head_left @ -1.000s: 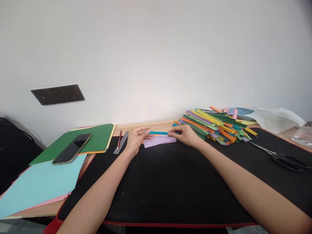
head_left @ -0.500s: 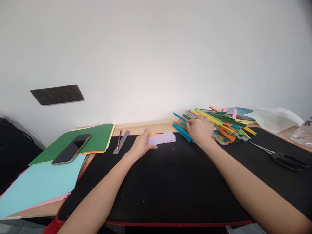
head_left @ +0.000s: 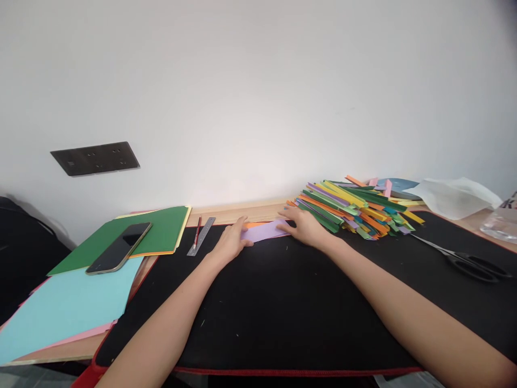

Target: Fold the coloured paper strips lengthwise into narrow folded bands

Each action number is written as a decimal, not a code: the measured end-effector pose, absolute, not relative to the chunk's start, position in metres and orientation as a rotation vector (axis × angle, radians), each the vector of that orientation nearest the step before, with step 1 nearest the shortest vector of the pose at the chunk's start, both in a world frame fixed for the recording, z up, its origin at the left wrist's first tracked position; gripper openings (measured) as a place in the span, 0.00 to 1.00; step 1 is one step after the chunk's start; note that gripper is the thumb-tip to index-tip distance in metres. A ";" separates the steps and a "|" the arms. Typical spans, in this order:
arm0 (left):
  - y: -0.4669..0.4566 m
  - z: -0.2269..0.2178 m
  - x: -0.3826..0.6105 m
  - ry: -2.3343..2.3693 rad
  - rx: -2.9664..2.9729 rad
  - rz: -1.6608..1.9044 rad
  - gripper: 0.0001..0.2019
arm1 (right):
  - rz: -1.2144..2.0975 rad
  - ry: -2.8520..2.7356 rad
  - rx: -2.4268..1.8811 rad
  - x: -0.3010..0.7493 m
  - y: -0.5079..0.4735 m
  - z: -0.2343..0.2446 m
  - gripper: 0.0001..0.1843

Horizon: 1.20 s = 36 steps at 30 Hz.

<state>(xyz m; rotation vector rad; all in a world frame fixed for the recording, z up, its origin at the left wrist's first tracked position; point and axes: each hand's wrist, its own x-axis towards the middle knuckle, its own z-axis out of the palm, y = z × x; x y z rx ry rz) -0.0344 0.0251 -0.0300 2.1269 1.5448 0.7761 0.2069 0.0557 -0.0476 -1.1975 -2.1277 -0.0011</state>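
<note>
A small stack of lilac paper (head_left: 264, 230), with an orange sheet under it, lies at the far edge of the black mat (head_left: 283, 302). My left hand (head_left: 231, 241) rests flat on the stack's left end, fingers stretched out. My right hand (head_left: 305, 226) lies on its right end, fingers extended and touching the paper. Just right of that hand is a heap of folded coloured paper strips (head_left: 351, 207) in green, yellow, orange, purple and blue.
A metal ruler (head_left: 201, 235) and a red pencil (head_left: 197, 231) lie left of my left hand. Farther left a phone (head_left: 119, 247) sits on green card (head_left: 161, 229) above light-blue sheets (head_left: 68, 302). Scissors (head_left: 464, 261) and a white bag (head_left: 456, 196) are at the right.
A second ago both hands held a folded blue strip. My right hand carried it onto the heap of strips, then came back to the lilac paper; my left hand dropped flat onto the paper.
</note>
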 end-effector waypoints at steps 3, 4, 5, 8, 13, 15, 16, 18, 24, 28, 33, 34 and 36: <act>0.025 -0.029 -0.034 1.585 2.184 0.685 0.36 | 0.057 -2.307 -1.063 0.196 0.050 -0.052 0.28; 0.025 -0.028 -0.034 1.587 2.198 0.672 0.36 | 0.059 -2.340 -1.036 0.193 0.048 -0.052 0.28; 0.025 -0.028 -0.034 1.586 2.209 0.675 0.37 | 0.056 -2.356 -1.024 0.192 0.046 -0.051 0.29; 0.025 -0.026 -0.033 1.573 2.236 0.732 0.38 | 0.040 -2.368 -1.022 0.190 0.044 -0.049 0.29; 0.022 -0.023 -0.030 1.521 2.277 0.819 0.38 | 0.052 -2.373 -0.995 0.192 0.046 -0.048 0.30; 0.021 -0.023 -0.030 1.490 2.303 0.839 0.38 | 0.056 -2.377 -0.972 0.191 0.045 -0.048 0.31; 0.021 -0.023 -0.029 1.474 2.316 0.852 0.39 | 0.055 -2.381 -0.962 0.191 0.044 -0.048 0.31; 0.021 -0.023 -0.029 1.441 2.340 0.884 0.39 | 0.052 -2.386 -0.947 0.189 0.043 -0.046 0.31; 0.021 -0.021 -0.028 1.390 2.355 0.955 0.37 | 0.064 -2.376 -0.857 0.184 0.041 -0.044 0.26; 0.021 -0.023 -0.028 1.352 2.361 0.946 0.37 | 0.088 -2.370 -0.832 0.184 0.042 -0.047 0.23; 0.017 -0.018 -0.024 1.370 2.293 1.043 0.33 | 0.081 -2.358 -0.828 0.182 0.039 -0.045 0.17; 0.016 -0.016 -0.022 1.374 2.255 1.101 0.30 | 0.097 -2.348 -0.816 0.181 0.037 -0.042 0.14; 0.016 -0.012 -0.021 1.343 2.126 1.254 0.25 | 0.162 -2.285 -0.789 0.180 0.033 -0.035 0.11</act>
